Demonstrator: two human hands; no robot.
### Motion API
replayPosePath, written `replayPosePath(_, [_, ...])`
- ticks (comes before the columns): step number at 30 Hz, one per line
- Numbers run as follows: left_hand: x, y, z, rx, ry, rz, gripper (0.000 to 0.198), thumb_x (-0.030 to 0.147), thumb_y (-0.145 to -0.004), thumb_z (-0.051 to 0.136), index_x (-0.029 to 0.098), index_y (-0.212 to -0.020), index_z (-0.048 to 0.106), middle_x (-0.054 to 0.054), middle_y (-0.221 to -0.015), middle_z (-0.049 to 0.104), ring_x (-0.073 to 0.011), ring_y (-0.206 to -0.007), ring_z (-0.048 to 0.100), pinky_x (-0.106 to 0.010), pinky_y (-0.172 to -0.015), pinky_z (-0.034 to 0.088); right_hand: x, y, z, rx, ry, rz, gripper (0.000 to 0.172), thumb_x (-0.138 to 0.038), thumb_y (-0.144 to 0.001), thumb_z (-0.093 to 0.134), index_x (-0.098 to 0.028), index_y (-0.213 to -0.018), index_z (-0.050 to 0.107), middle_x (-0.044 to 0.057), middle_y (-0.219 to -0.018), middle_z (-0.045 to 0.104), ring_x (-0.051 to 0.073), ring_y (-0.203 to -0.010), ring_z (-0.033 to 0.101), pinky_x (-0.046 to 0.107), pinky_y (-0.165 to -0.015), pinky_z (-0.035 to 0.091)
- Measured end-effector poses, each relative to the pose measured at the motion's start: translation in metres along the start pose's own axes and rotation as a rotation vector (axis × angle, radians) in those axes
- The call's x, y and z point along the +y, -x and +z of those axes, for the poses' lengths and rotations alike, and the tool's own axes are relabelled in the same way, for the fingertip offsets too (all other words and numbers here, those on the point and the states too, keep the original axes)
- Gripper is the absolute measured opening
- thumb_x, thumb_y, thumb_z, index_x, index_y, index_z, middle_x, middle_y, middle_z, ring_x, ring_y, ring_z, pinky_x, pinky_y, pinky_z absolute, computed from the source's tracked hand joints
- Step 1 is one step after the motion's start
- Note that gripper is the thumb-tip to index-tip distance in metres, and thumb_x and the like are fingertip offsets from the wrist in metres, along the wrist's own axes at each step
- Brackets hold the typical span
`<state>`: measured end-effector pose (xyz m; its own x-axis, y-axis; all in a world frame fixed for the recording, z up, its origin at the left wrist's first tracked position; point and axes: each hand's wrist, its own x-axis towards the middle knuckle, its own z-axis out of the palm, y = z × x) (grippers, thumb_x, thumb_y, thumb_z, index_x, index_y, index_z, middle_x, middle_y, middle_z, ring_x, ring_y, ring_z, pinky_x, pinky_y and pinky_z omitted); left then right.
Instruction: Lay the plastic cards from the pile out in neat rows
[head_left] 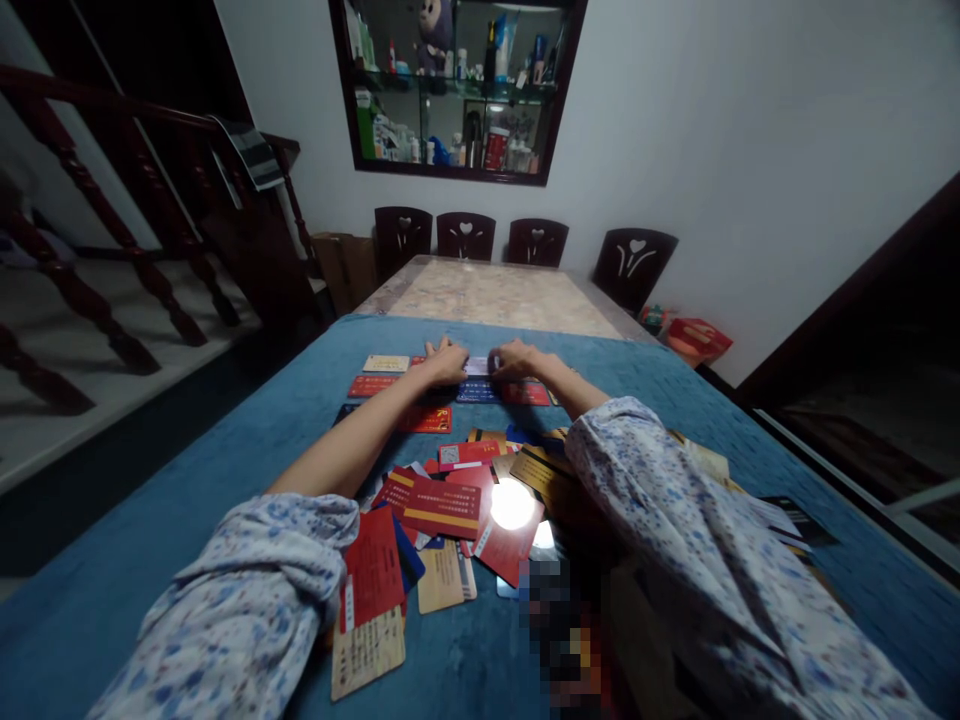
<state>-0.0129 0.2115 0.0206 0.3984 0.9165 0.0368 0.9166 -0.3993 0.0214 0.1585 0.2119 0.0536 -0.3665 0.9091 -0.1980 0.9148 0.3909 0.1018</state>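
My left hand (448, 363) and right hand (517, 361), half-curled, flank the white card (478, 367); gripped or not, I can't tell; blue card (478, 391) just nearer me

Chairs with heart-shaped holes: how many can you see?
4. Beyond the table: the left chair, second chair and third chair; the right chair near its far right corner. Others may be hidden.
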Motion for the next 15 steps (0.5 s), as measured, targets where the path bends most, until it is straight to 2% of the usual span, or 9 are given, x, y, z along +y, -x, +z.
replayPosePath(7, [-0.0029, -0.0027, 0.0004, -0.016, 0.026, -0.015, 0.022, 0.018, -0.075, 0.059, 0.018, -0.095, 0.070, -0.016, -0.120, 0.063, -0.0405, -0.126, 0.039, -0.065, -0.097, 0.036, -0.0053, -0.0030, 0.0009, -0.003, -0.011, 0.018, 0.040, -0.033, -0.082, 0.063, -0.021, -0.120, 0.070, 0.013, -0.119, 0.071, 0.028, -0.107, 0.065, 0.032, -0.083, 0.051])
replayPosePath(15, [-0.0077, -0.0049, 0.0033, -0.022, 0.046, -0.012, 0.023, 0.022, -0.076, 0.061, 0.019, -0.096, 0.071, -0.016, -0.122, 0.059, -0.0418, -0.126, 0.037, -0.067, -0.099, 0.034, -0.0055, -0.0012, 0.0013, 0.005, -0.026, 0.019, 0.040, -0.029, -0.081, 0.063, -0.022, -0.120, 0.070, 0.012, -0.119, 0.072, 0.026, -0.106, 0.066, 0.029, -0.080, 0.052])
